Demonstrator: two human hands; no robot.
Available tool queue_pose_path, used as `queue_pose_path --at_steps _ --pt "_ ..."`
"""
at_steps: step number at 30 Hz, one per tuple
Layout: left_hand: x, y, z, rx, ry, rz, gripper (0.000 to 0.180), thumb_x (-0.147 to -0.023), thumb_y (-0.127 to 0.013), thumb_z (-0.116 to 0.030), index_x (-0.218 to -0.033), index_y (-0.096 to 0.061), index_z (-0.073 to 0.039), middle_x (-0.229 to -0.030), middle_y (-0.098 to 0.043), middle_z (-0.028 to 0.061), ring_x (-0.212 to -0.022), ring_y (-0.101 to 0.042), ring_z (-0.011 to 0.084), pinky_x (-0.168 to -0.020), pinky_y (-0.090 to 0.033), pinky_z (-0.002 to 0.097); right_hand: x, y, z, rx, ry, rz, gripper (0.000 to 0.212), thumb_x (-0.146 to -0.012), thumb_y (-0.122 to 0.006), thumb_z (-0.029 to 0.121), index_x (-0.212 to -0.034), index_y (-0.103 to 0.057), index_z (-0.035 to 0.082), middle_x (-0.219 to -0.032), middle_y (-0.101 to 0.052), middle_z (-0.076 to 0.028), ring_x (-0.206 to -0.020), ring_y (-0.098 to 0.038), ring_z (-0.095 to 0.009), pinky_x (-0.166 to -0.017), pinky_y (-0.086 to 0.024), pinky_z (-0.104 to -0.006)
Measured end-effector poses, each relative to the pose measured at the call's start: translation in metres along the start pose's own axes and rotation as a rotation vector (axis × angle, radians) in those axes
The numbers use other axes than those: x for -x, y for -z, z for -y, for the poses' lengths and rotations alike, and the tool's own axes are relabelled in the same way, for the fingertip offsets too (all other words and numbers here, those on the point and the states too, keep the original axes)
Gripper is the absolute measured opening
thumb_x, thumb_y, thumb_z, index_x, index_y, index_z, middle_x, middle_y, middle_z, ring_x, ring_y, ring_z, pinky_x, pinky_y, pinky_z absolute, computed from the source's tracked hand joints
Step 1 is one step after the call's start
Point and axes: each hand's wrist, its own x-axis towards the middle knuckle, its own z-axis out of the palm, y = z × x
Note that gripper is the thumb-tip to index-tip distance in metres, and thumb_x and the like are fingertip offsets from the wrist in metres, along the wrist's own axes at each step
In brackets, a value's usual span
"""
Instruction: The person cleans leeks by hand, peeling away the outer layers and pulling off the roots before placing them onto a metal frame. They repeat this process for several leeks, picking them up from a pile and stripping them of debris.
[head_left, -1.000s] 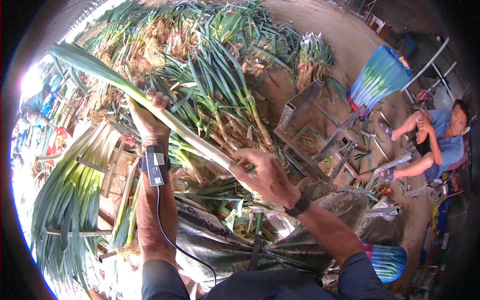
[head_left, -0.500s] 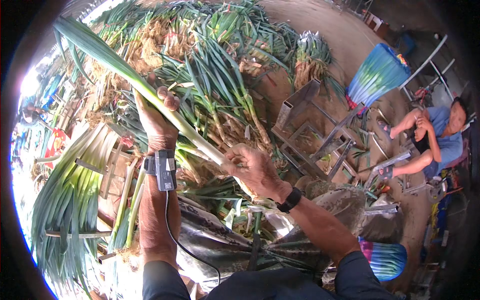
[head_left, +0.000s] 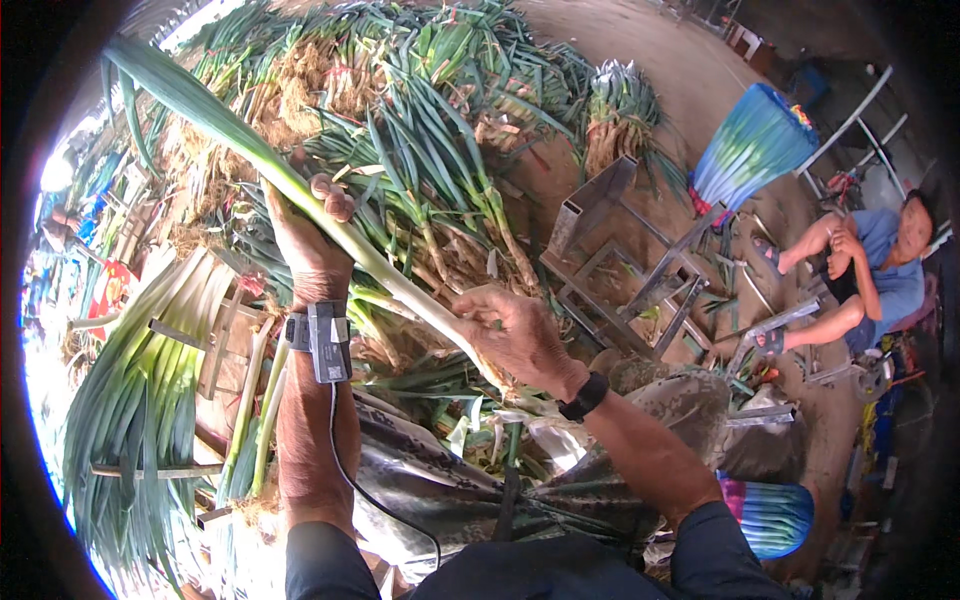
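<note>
A long leek (head_left: 385,268) with a white shank and green leaves slants across the view, its leaf end at the upper left and its root end low in the middle. My left hand (head_left: 310,225) is closed around its middle, with the fingertips showing over the stalk. My right hand (head_left: 520,340) is curled at the white lower shank, with thumb and fingers pinched against it. Whether a loose outer layer is between those fingers cannot be made out. The root end (head_left: 505,385) sticks out below my right hand.
Heaped leeks (head_left: 420,150) lie ahead. Trimmed leeks (head_left: 150,380) rest in a rack at left. A metal frame (head_left: 650,280) stands right of my hands, with a wrapped bundle (head_left: 755,145) beyond it. Another person (head_left: 880,265) sits at far right.
My right hand has shifted slightly right along the lower shank, its fingers a little less bunched. The leek and my left hand stay nearly in place.
</note>
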Motion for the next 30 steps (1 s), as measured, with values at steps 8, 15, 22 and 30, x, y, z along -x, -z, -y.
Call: queue_pose_path --at_steps 8,15,22,30 --pt "0.004 -0.003 0.005 -0.03 0.032 0.0 0.048 -0.104 -0.038 -0.049 -0.126 -0.052 -0.009 -0.07 -0.05 0.0022 -0.052 -0.047 0.0126 -0.049 -0.041 0.0267 -0.001 -0.001 -0.006 0.263 -0.039 0.123 0.018 -0.092 -0.067 0.015 -0.102 -0.068 0.0 -0.092 -0.073 -0.009 -0.08 -0.069 -0.017 -0.074 -0.055 -0.0302" --pt "-0.002 0.003 -0.009 -0.008 -0.014 0.051 0.052 -0.105 -0.035 -0.049 -0.13 -0.049 -0.006 -0.07 -0.051 0.0031 -0.052 -0.046 0.0129 -0.049 -0.041 0.0267 0.01 0.013 -0.017 0.026 -0.099 0.05 0.028 -0.091 -0.067 0.024 -0.101 -0.069 -0.001 -0.092 -0.073 -0.016 -0.083 -0.073 -0.021 -0.072 -0.057 -0.0321" --pt "-0.003 0.007 -0.005 0.002 -0.04 0.067 0.048 -0.104 -0.038 -0.048 -0.125 -0.051 -0.007 -0.07 -0.05 0.0032 -0.053 -0.047 0.0149 -0.048 -0.041 0.0284 0.019 0.003 -0.022 0.157 -0.153 0.092 0.023 -0.088 -0.068 0.023 -0.096 -0.072 0.001 -0.085 -0.072 -0.013 -0.076 -0.069 -0.018 -0.07 -0.053 -0.0321" --pt "-0.001 0.007 -0.014 0.092 -0.03 0.127 0.047 -0.104 -0.039 -0.047 -0.123 -0.053 -0.007 -0.07 -0.051 0.0025 -0.049 -0.043 0.0117 -0.046 -0.037 0.0255 0.025 -0.004 -0.044 0.125 -0.156 0.061 0.025 -0.091 -0.063 0.024 -0.085 -0.063 0.0 -0.062 -0.059 -0.011 -0.052 -0.056 -0.02 -0.051 -0.047 -0.037"
